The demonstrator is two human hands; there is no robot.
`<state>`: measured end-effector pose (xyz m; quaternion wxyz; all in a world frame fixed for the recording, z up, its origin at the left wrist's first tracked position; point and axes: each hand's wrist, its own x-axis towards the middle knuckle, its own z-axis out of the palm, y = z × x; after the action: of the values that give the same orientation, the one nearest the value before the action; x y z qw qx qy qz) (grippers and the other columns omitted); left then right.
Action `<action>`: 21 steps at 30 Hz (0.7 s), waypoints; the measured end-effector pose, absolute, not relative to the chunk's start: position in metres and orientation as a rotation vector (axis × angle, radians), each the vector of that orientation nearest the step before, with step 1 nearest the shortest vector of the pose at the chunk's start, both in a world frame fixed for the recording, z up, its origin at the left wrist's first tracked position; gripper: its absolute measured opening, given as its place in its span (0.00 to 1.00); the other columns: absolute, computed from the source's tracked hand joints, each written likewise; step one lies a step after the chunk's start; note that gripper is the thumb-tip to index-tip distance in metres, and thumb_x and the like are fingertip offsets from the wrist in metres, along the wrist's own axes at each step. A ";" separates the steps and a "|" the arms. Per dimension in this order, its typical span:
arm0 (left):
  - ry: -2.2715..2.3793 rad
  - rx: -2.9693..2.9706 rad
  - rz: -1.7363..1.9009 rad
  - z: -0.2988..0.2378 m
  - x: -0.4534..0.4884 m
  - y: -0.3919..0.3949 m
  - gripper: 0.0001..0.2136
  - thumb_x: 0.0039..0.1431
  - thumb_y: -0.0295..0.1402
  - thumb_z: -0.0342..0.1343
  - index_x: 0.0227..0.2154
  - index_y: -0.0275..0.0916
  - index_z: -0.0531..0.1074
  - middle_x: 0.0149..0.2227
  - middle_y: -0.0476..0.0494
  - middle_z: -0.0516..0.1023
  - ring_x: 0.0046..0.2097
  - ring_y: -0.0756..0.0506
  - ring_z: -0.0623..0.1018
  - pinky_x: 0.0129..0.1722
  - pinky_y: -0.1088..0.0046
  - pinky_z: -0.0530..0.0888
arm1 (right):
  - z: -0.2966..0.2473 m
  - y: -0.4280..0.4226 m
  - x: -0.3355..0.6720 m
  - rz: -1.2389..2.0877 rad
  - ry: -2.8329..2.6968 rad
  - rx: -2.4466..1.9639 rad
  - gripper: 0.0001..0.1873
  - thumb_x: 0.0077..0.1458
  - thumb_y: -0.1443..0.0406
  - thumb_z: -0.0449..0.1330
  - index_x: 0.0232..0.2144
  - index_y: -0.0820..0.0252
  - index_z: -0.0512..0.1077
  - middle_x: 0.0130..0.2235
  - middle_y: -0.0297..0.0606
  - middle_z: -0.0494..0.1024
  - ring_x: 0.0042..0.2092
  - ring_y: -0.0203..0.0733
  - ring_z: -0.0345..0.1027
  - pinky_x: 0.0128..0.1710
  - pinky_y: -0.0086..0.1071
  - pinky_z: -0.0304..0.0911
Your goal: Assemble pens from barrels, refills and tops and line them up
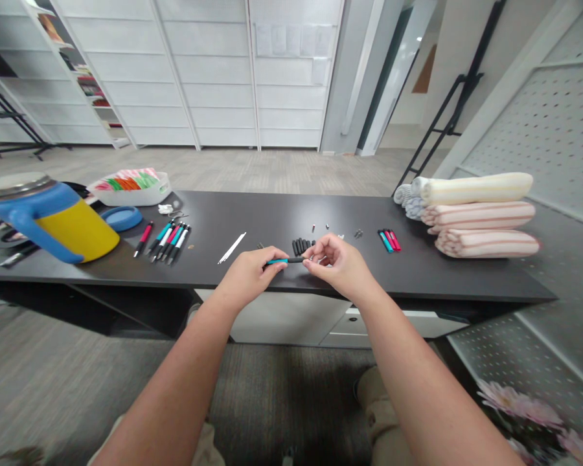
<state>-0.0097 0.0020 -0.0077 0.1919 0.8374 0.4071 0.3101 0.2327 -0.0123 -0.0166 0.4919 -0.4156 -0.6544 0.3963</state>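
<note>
My left hand [251, 270] is closed around a teal pen barrel with a black grip [286, 261], held level above the dark table [272, 220]. My right hand [339, 259] pinches the grip end of the same pen, fingers curled. Just behind the hands lie several loose black grips [301, 245] and small metal parts [320, 228]. A white refill [232, 248] lies to the left of my left hand.
Several finished pens [171, 238] and a red pen [144, 238] lie at left, beside a blue lid [121, 217], a yellow and blue jug [53, 223] and a white tray [131, 186]. Teal and red barrels [389, 240] and rolled towels [480, 213] sit at right.
</note>
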 end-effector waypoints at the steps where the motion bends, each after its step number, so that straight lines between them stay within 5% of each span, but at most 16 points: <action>1: 1.144 2.353 0.872 -0.008 -0.010 0.002 0.08 0.69 0.37 0.57 0.44 0.44 0.79 0.43 0.47 0.86 0.42 0.45 0.82 0.41 0.71 0.76 | -0.016 -0.013 0.232 0.974 -1.577 -1.004 0.20 0.52 0.58 0.72 0.35 0.53 0.63 0.41 0.38 0.83 0.31 0.35 0.71 0.34 0.33 0.68; 21: 1.108 2.361 0.867 -0.008 -0.009 0.000 0.10 0.70 0.38 0.55 0.47 0.45 0.79 0.46 0.47 0.85 0.45 0.45 0.83 0.40 0.72 0.77 | -0.016 -0.014 0.229 1.036 -1.547 -0.984 0.21 0.50 0.58 0.73 0.33 0.54 0.63 0.41 0.39 0.83 0.36 0.38 0.77 0.39 0.36 0.74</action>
<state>-0.0092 0.0004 -0.0076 0.1953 0.8425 0.3955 0.3092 0.2287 -0.0139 -0.0162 0.4951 -0.4060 -0.6382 0.4276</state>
